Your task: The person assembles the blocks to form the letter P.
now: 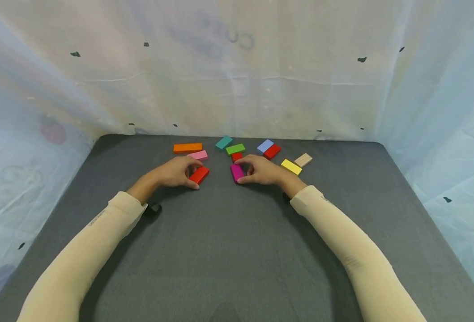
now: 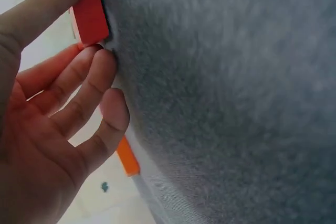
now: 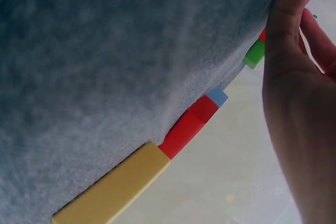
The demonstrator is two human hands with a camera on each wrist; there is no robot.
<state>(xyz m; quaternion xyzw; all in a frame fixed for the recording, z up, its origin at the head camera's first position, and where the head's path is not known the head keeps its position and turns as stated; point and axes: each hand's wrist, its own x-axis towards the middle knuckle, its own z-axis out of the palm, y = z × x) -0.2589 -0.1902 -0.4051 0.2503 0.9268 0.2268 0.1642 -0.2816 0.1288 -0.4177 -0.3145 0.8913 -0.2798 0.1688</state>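
My left hand [image 1: 175,172] pinches a red block [image 1: 200,175] between thumb and fingers on the dark cloth. In the left wrist view the thumb lies along one end of that red block [image 2: 91,17], fingertips at the other. To the right, my right hand [image 1: 262,170] holds a magenta block [image 1: 237,173] with thumb and finger at its two ends. A smaller red block [image 1: 237,157] sits just behind the magenta one, partly covered by the right fingers. A pink block [image 1: 198,155] lies behind my left fingers.
Along the table's far side lie an orange block [image 1: 187,148], a teal block [image 1: 224,142] and a green block [image 1: 235,149]. Farther right are a light blue block [image 1: 265,146], another red block [image 1: 272,151], a yellow block [image 1: 291,167] and a plain wooden block [image 1: 303,159]. A pale curtain [image 1: 237,89] hangs behind.
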